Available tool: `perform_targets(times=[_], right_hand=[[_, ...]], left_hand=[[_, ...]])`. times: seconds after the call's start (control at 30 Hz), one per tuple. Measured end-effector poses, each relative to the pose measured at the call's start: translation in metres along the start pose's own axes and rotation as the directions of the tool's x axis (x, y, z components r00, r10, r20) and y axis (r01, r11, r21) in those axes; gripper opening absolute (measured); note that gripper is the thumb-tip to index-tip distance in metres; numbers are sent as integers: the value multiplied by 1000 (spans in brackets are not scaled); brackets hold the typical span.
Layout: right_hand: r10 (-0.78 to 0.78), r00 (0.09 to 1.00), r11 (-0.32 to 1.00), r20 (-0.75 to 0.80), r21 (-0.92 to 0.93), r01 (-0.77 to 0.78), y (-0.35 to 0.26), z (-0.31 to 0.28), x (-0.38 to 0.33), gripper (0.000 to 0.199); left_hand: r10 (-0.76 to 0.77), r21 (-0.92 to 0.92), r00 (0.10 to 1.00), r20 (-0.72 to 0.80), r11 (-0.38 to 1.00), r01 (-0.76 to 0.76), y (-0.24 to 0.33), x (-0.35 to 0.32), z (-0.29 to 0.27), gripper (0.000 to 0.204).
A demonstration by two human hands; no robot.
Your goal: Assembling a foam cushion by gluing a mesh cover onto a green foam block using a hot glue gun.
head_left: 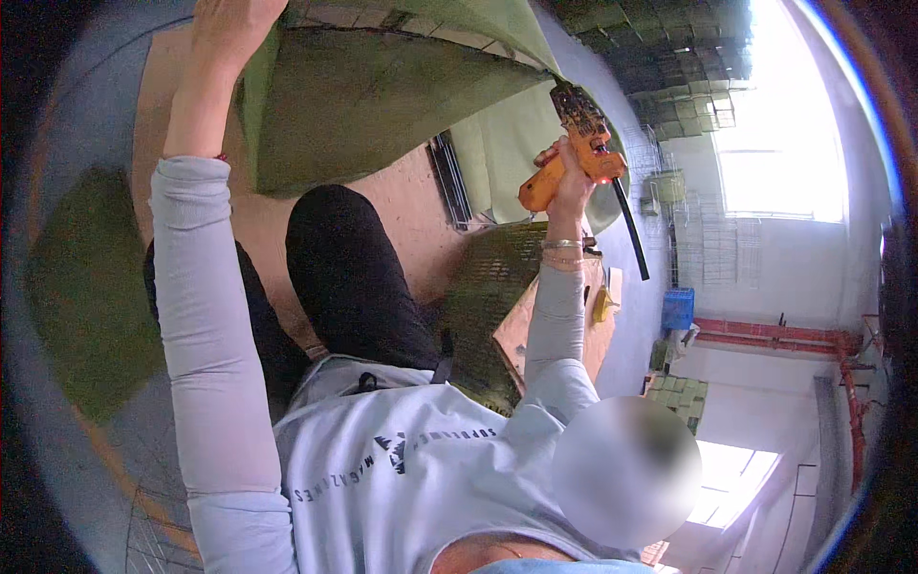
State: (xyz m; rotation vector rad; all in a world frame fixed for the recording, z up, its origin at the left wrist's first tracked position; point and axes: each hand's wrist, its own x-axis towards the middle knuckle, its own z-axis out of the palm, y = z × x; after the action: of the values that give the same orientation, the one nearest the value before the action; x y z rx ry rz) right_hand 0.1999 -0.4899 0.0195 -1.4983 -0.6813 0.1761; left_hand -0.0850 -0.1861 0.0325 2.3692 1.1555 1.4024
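Note:
My right hand (571,182) is wrapped round the handle of an orange glue gun (545,187). The gun's front is blackened, and a black stick (634,230) juts from its back end. Its tip is close to the corner of a green sheet (382,105) stretched along a thin curved wire. Up at the top left edge, my left hand (237,29) is beside the sheet. Its fingers run out of view, so I cannot see whether they grip it. The sheet hangs in a fold over my knees.
A pinkish-brown board (402,206) lies beyond my knees. On the right stand a cardboard box (521,330) with a yellow item, a blue crate (678,309), wire racks (732,258) and red pipes (779,333). Stacked green bundles (660,57) are farther back.

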Motion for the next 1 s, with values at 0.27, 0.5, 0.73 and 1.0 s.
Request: perform_targets(times=[0.27,0.5,0.73,1.0], right_hand=[[36,999,999,-25,9,-36,2,-8,8,10],[1,1000,999,30,39,-2,2,-12,9,10],[44,999,999,13,23,-44,-4,-5,2,13],[61,998,997,-1,-41,-61,-4,-6,1,15]], left_hand=[[72,-18,996,-59,997,-74,-2,-2,2,48],[157,51,975,-154,987,-151,-3,-1,6,48],[166,46,972,-169,986,-160,-3,2,2,47],[131,17,987,-92,991,-130,6,3,-5,48]])
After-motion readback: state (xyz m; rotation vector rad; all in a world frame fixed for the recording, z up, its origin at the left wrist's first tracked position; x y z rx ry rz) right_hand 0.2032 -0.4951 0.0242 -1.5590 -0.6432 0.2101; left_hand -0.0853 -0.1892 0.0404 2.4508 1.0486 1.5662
